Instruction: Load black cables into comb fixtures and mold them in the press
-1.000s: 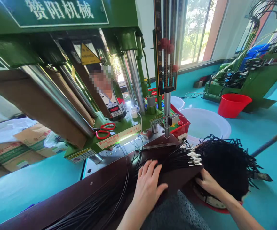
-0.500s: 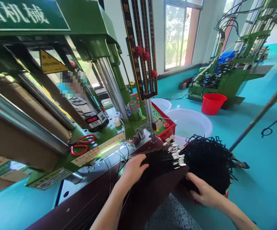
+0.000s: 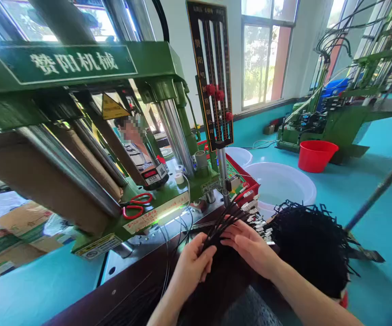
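Press (image 3: 162,65) in green stands behind a dark brown worktop (image 3: 94,304). Right of it, on the turquoise floor, sit a wide white tub (image 3: 279,183), a black heap (image 3: 309,249) beside the worktop's end, and 1 red bucket (image 3: 316,157). Over the worktop, 2 hands meet at a bundle of black cables (image 3: 223,225). The left hand (image 3: 193,262) is curled closed around them; the right hand (image 3: 250,248) is half open, fingers against them, grip impossible to tell. Red-handled scissors (image 3: 134,213) lie on the press bed; white connectors (image 3: 263,227) cluster just beyond the right hand.
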Motion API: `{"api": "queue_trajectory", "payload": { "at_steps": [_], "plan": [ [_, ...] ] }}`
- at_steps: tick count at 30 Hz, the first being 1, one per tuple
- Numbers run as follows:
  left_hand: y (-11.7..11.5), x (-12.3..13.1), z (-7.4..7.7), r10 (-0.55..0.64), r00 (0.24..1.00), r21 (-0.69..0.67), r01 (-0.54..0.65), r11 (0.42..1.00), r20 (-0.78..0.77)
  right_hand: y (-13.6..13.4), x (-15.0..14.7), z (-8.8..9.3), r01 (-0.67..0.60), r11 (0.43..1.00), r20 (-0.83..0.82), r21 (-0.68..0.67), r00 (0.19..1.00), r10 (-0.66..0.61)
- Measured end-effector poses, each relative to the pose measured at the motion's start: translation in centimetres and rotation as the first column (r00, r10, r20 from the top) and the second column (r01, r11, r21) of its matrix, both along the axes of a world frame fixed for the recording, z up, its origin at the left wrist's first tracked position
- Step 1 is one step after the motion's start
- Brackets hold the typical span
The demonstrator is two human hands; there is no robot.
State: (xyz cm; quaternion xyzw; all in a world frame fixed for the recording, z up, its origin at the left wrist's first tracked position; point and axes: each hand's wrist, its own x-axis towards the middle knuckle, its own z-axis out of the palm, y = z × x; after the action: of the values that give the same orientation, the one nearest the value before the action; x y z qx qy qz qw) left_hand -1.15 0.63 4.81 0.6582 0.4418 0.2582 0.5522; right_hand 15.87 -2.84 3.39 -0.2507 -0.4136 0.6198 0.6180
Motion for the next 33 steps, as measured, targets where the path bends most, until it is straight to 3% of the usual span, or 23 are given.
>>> {"api": "queue_trajectory", "payload": {
  "at_steps": [3, 7, 9, 12, 17, 21, 28, 31, 33],
  "plan": [
    [-1.3, 0.5, -1.6, 0.027, 0.999, 0.005, -0.026, 1.000, -0.017, 1.9, -1.2, 1.3, 0.060, 0.998, -0.147, -0.029, 0.987, -0.064],
    [-1.9, 1.3, -3.1, -0.069, 0.998, -0.037, 0.069, 0.997, 0.005, 2.1, -0.5, 2.8, -0.006, 0.997, 0.014, -0.073, 1.000, 0.007],
    [-1.5, 1.9, -2.7, -0.130, 0.989, -0.066, 0.135, 0.989, 0.068, 2.0, 0.2, 3.1, -0.040, 0.998, 0.112, -0.057, 0.993, 0.047],
    [-0.2, 3.4, -0.7, -0.172, 0.959, -0.061, 0.190, 0.980, 0.227, 2.0, 0.9, 3.1, -0.035, 0.998, 0.203, -0.044, 0.978, 0.043],
    [1.9, 5.6, 2.4, -0.191, 0.925, -0.042, 0.216, 0.975, 0.329, 2.1, 1.6, 2.6, 0.019, 1.000, 0.214, -0.001, 0.977, -0.019],
    [2.3, 5.9, 2.2, -0.131, 0.949, -0.013, 0.140, 0.990, 0.287, 2.1, 2.1, 1.9, 0.111, 0.993, 0.178, 0.041, 0.977, -0.116],
    [1.9, 6.1, 1.1, -0.054, 0.997, 0.250, 0.040, 0.967, 0.049, 2.9, 2.6, 0.6, 0.297, 0.954, 0.311, 0.027, 0.905, -0.291],
    [2.2, 5.9, 1.4, 0.007, 0.997, 0.272, -0.027, 0.962, 0.073, 2.8, 2.6, 0.6, 0.314, 0.949, 0.237, 0.006, 0.922, -0.306],
    [2.4, 5.8, 1.7, 0.003, 0.992, 0.209, -0.029, 0.977, 0.123, 2.6, 2.6, 0.9, 0.351, 0.936, 0.118, -0.022, 0.931, -0.346]
  ]
}}
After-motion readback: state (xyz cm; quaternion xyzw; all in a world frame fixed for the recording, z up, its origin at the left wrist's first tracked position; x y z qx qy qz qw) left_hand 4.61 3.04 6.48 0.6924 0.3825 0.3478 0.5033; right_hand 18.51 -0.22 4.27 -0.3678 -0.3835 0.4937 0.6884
